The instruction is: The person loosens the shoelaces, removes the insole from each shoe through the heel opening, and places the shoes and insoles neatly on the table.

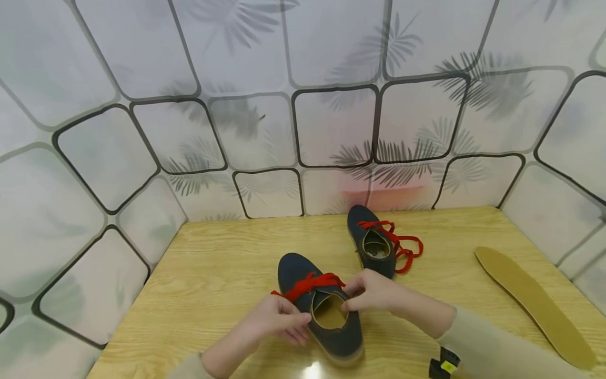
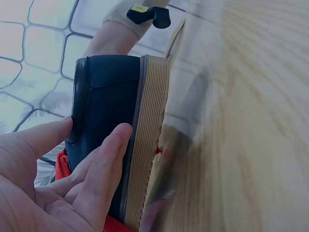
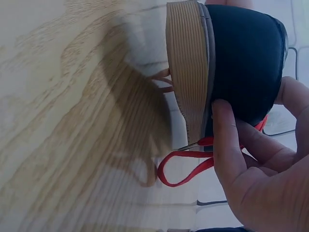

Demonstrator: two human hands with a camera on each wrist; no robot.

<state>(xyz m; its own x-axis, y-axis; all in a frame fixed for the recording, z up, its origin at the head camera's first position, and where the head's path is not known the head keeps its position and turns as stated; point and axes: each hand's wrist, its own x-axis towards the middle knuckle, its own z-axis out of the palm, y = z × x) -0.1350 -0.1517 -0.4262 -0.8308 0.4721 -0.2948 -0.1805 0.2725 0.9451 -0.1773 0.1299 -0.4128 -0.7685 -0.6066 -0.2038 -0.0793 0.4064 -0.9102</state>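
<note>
A navy shoe (image 1: 337, 339) with red laces (image 1: 312, 284) and a ribbed tan sole (image 2: 150, 111) is between my two hands, its toe pointing away to the upper left. My left hand (image 1: 283, 318) holds one side of the opening, thumb on the collar and fingers along the outer wall. On the opposite side, my right hand (image 1: 374, 291) grips the collar, thumb at the rim and fingers against the upper. Tan lining shows inside the opening. In the right wrist view a red lace loop (image 3: 186, 169) hangs beside my fingers.
A second navy shoe (image 1: 358, 225) stands farther back, its loose red laces (image 1: 412, 247) spread to the right. A long tan insole (image 1: 530, 297) lies at the right of the wooden table (image 1: 213, 263). A patterned cloth backdrop (image 1: 255, 131) rises behind and at both sides.
</note>
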